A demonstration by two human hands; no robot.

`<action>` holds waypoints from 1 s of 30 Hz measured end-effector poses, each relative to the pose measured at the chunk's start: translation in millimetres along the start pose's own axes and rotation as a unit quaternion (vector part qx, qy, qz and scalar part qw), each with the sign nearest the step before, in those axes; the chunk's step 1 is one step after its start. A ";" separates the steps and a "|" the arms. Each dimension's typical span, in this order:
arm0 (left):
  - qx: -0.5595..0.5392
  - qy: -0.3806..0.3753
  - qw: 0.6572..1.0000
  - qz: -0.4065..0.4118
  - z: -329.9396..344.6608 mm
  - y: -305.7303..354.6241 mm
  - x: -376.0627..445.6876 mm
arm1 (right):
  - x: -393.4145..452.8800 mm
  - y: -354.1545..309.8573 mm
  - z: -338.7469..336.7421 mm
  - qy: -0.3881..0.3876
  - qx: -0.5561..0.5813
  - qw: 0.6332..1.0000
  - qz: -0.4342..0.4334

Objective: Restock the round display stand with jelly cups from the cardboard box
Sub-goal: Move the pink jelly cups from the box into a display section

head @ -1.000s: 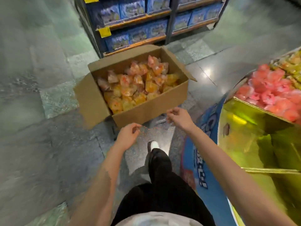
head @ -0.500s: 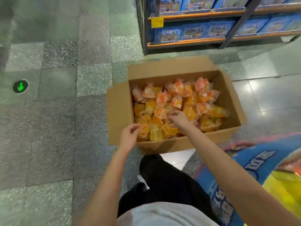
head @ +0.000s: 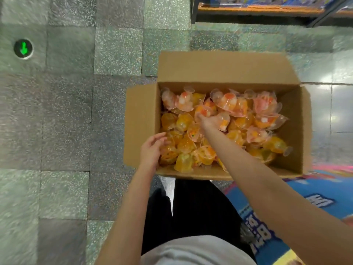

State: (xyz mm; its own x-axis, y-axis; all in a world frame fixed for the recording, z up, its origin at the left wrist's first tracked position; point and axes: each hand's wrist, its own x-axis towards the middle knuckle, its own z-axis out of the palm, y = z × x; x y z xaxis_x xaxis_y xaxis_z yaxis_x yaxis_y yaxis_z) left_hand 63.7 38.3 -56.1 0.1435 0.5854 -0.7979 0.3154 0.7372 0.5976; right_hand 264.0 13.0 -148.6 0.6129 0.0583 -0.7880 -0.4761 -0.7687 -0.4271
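Hands inside cardboard box [head: 141, 127]; right hand [head: 209, 121] grips jelly cups [head: 223, 121].

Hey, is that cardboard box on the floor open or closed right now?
Open. The cardboard box has its flaps folded outward, and the jelly cups piled inside show from above.

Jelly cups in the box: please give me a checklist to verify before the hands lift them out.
1. Cardboard box open, flaps clear: ok.
2. Jelly cups left to take: ok, many.
3. Right hand has cups: ok, fingers curled into the middle of the pile.
4. Left hand has a cup: cannot tell, it touches cups at the near left corner.
5. Round display stand within view: not ok, only its blue base shows at right.
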 end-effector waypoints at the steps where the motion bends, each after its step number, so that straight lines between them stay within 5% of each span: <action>1: -0.004 0.004 1.000 -0.004 0.5 2.2 0.3 | 1.4 0.4 2.3 0.011 0.014 1.000 0.001; 7: -0.022 -0.032 0.997 -0.059 14.6 18.5 4.5 | -9.9 15.9 -19.2 -0.091 0.073 0.993 -0.008; 13: -0.016 -0.082 0.994 -0.077 27.9 33.2 5.1 | -71.3 16.0 -51.6 -0.289 -0.002 0.940 -0.181; 17: -0.073 -0.113 0.990 -0.048 26.7 32.6 -0.3 | -88.7 12.3 -43.8 -0.309 -0.076 0.904 -0.287; 22: -0.177 -0.043 0.983 -0.027 20.0 23.2 0.0 | -64.9 -18.7 -41.2 -0.356 -0.185 0.851 -0.340; 24: -0.220 -0.004 0.975 -0.038 16.5 20.4 1.7 | -49.4 -32.8 -31.5 -0.349 -0.208 0.844 -0.350; 30: -0.296 0.067 0.952 -0.027 7.0 18.0 8.5 | -7.7 -52.2 14.4 -0.143 -0.358 0.856 -0.345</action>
State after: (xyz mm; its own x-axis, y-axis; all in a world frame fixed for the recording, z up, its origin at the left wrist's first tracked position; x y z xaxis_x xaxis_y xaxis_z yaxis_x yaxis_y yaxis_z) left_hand 77.1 54.2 -52.7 0.0083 0.5497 -0.8353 -0.2710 0.8053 0.5273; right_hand 275.0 61.8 -126.6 0.3637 0.7305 -0.5780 0.5081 -0.6756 -0.5342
